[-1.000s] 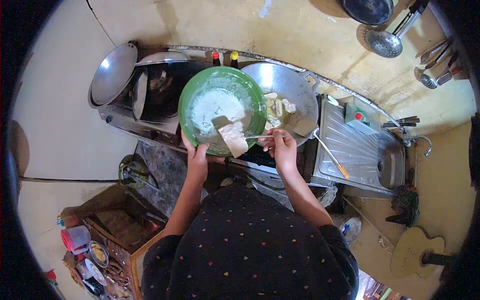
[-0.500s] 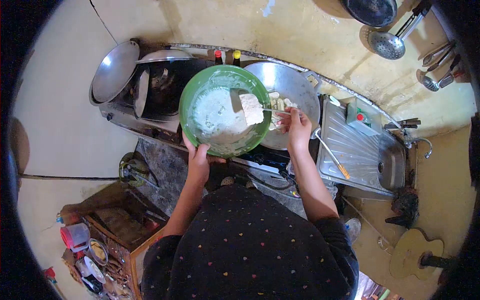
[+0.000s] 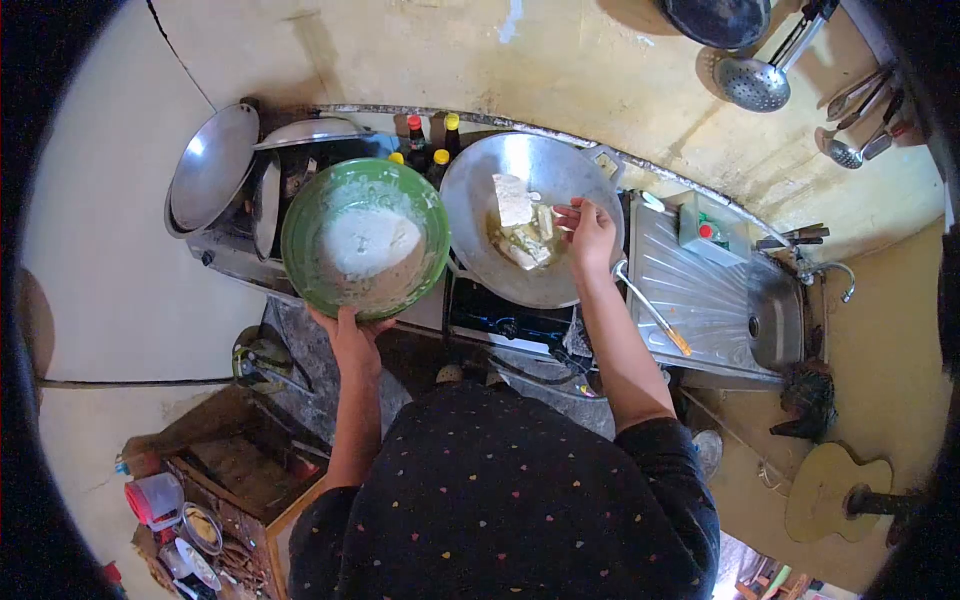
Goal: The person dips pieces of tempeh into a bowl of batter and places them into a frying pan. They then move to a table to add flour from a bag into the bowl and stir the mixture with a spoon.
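My left hand (image 3: pixel 350 335) grips the near rim of a green bowl (image 3: pixel 436 245), which holds white batter and sits left of a wok. My right hand (image 3: pixel 590 232) is above the right side of the wok (image 3: pixel 475 255), pinching a thin-handled utensil whose exact kind I cannot make out. At the utensil's far end, over the wok, is a flat, roughly square white piece (image 3: pixel 513 201) that looks batter-coated. Several pale battered pieces (image 3: pixel 528 248) lie in oil in the middle of the wok.
A gas stove (image 3: pixel 505 318) is under the wok. Sauce bottles (image 3: pixel 452 135) stand behind, and pans (image 3: pixel 213 160) lean at left. A long-handled utensil (image 3: pixel 655 308) rests beside the steel sink (image 3: pixel 785 330). Ladles and a skimmer (image 3: pixel 753 84) hang on the wall.
The bowl has moved left, away from over the wok. My right hand has carried the white piece from above the bowl to above the wok, uncovering the frying pieces.
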Motion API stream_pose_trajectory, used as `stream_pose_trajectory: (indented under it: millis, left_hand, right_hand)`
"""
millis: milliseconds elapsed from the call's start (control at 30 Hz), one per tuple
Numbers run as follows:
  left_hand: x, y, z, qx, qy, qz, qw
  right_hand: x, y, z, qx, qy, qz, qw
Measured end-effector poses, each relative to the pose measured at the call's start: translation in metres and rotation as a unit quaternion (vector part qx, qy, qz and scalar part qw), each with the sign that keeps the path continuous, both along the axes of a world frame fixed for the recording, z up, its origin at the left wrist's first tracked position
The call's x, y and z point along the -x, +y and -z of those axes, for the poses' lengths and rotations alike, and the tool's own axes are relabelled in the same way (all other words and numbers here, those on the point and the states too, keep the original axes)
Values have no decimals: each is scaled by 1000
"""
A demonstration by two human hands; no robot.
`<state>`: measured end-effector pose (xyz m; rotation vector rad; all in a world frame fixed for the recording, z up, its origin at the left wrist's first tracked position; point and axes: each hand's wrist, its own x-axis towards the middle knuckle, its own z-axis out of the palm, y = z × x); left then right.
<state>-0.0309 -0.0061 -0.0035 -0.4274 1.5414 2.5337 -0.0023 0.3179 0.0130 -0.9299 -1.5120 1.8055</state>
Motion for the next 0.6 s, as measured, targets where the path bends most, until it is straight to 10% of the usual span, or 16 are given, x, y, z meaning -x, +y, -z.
stream_pose_trajectory:
  millis: [367,600]
  left_hand:
    - [4,-12,5,5,6,-22,1000]
    - [9,-20,4,50,-26,-44,997]
  right_hand:
    - [73,26,129,-322,-232,89,913]
    - [103,7,109,-452,-345,-3,822]
